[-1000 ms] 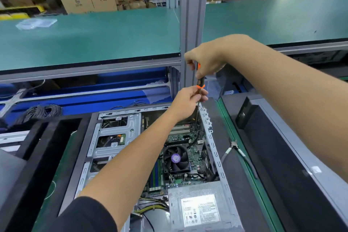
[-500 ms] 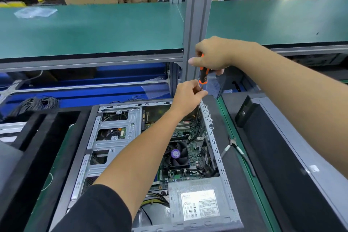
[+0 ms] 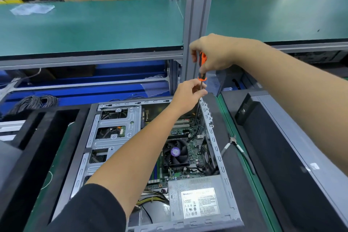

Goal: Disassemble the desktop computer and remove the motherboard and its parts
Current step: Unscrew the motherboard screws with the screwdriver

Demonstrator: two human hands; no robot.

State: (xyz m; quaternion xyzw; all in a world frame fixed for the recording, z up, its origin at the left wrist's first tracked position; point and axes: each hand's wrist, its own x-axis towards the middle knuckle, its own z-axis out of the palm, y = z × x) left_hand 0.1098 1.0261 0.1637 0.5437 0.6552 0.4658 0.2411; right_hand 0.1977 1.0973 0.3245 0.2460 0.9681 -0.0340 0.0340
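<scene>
The open grey computer case [image 3: 216, 149] lies flat in front of me. Inside it are the green motherboard [image 3: 194, 147], a black CPU fan [image 3: 176, 153], the drive cage [image 3: 114, 124] on the left and the power supply [image 3: 199, 199] at the near end. My right hand [image 3: 212, 52] grips the handle of an orange and black screwdriver [image 3: 202, 68], held upright over the far right corner of the case. My left hand [image 3: 188, 94] pinches its shaft just below the handle. The screwdriver's tip is hidden low in the case.
Pliers [image 3: 235, 145] lie on the black foam to the right of the case. A black side panel [image 3: 282, 156] rests further right. A grey upright post [image 3: 197, 24] stands just behind my hands, under a green shelf [image 3: 94, 30]. Coiled cables [image 3: 35, 101] lie at left.
My right hand and the screwdriver have risen a little and turned, showing more of the orange handle. My left hand stays on the shaft. The view has shifted slightly downward.
</scene>
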